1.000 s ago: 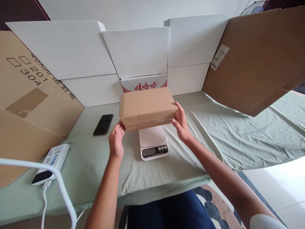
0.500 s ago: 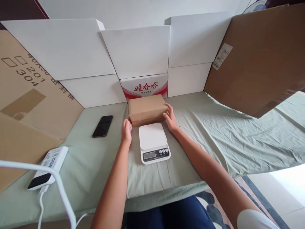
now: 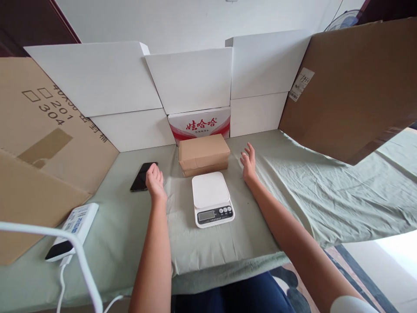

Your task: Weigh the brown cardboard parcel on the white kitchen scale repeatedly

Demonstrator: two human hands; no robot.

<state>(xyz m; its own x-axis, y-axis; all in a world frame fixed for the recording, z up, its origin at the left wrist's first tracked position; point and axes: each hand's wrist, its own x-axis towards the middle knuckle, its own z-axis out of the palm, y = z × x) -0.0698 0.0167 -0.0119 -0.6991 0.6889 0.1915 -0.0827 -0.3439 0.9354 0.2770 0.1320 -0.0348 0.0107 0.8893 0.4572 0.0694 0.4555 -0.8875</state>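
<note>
- Dark blue trousers are peeking out under the near edge of a pale green cloth, which is covering the table.
- A long white block with a dark end is lying on the left side, and a white cord is running from it.
- A flat white kitchen scale with a dark button strip is sitting between the arms. Nothing is resting on its plate, and its screen is showing no number that I can read.
- The left hand has just let go of the box and is now hanging to the left. Its fingers are curling loosely, with nothing seen in them.
- A black flat phone is lying partly behind that hand; I cannot tell if they are touching.
- The right hand has also come away. Its fingers are spreading, holding nothing, just beside the box's right end.
- The plain brown cardboard box is now standing by itself on the cloth, just behind the scale. I cannot tell if they are touching. It seems the putting-down is done, so both hands are free.
- A red-and-white printed carton is standing behind the box, and big white boxes are making a wall there.
</note>
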